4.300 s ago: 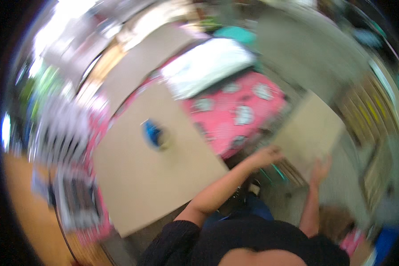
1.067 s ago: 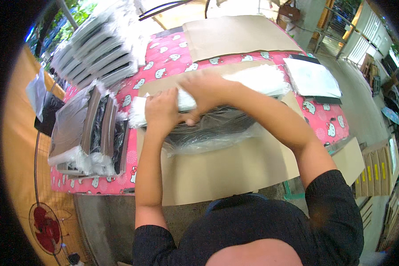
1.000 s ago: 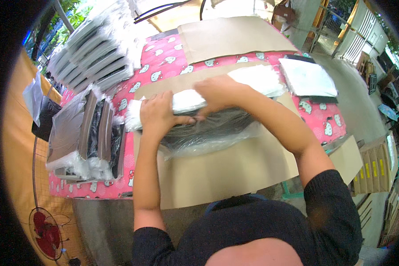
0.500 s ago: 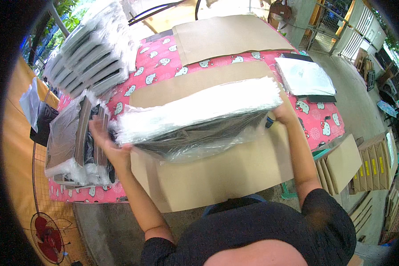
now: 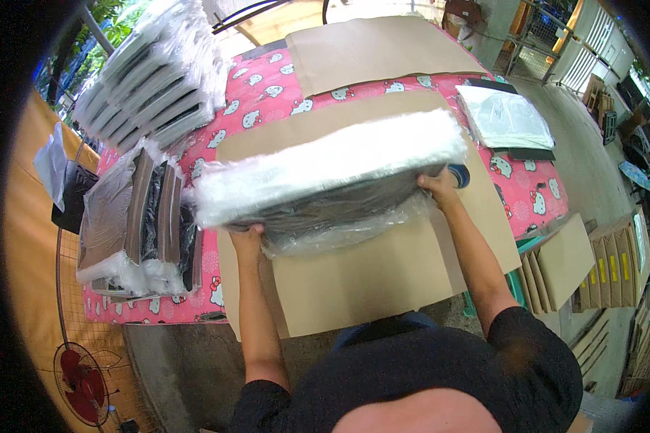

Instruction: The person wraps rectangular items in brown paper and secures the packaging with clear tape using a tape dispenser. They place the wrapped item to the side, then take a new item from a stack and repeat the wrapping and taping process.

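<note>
The largest thing is the table with a pink patterned cloth [image 5: 267,94], which spreads across the middle of the frame. On it, in the centre, lies a large brown sheet [image 5: 361,289] with creases, and its near edge reaches over the table edge toward the person. A second brown sheet [image 5: 383,54] lies flat at the upper middle of the frame. In the upper left there is a tall stack of plastic-wrapped packs [image 5: 155,79]. The long wrapped bundle [image 5: 332,173], white on its top and dark on its near side, is at the centre, over the large brown sheet; I cannot tell whether it is resting or slightly lifted. At the left, several dark wrapped packs [image 5: 112,224] stand side by side, and at the right a white pack [image 5: 505,119] lies on the cloth. A red fan [image 5: 83,382] is in the lower left. The left hand [image 5: 247,242] is closed on the lower left edge of the bundle, and the right hand [image 5: 440,189] grips its right end; both thumbs are visible, but the other fingers are mostly hidden. The smallest is a dark blue roll [image 5: 457,175], just beside the right hand.
</note>
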Available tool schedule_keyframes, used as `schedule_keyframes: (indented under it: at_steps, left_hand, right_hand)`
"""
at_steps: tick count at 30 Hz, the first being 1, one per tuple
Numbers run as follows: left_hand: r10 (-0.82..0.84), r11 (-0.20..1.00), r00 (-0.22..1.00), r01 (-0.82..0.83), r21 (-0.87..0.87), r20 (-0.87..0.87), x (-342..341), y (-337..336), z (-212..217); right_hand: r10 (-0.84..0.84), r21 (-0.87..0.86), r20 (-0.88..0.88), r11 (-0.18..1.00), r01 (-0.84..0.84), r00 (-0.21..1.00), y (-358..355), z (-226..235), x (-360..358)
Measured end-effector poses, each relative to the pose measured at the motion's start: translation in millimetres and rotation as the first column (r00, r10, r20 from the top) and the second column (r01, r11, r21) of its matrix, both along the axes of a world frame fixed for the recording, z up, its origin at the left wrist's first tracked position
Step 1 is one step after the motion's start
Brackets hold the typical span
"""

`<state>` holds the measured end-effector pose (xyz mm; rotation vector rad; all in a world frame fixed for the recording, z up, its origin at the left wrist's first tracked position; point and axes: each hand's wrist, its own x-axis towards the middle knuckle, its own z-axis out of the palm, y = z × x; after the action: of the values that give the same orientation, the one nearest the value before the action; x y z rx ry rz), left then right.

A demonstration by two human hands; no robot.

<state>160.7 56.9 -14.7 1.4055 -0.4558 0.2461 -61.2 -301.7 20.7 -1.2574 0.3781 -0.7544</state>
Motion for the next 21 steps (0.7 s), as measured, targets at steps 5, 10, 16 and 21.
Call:
schedule_keyframes:
  at_steps: [5, 10, 16, 21]
  left_hand:
    - [-0.157, 0.976, 0.958, 0.188, 0.110, -0.239, 19.1, -40.8, 68.7]
    - [-0.280, 0.598, 0.766, 0.611, 0.518, -0.579, 54.4, -127.3, 125.7]
    - [-0.309, 0.072, 0.800, 0.559, 0.826, -0.514, 70.9, -252.6, 50.5]
    - [-0.474, 0.333, 0.868, 0.333, 0.882, -0.148, 57.6, -275.5, 31.3]
  right_hand:
    - [0.005, 0.073, -0.091, 0.997, 0.001, 0.996, 26.0, 26.6, -22.0]
    - [0.000, 0.045, -0.596, 0.998, 0.033, 0.803, 83.0, 14.8, -102.4]
    - [-0.176, 0.433, -0.278, 0.854, 0.287, 0.944, 155.5, -37.1, -116.5]
    - [-0.311, 0.620, -0.274, 0.666, 0.414, 0.910, 180.8, -28.5, -91.6]
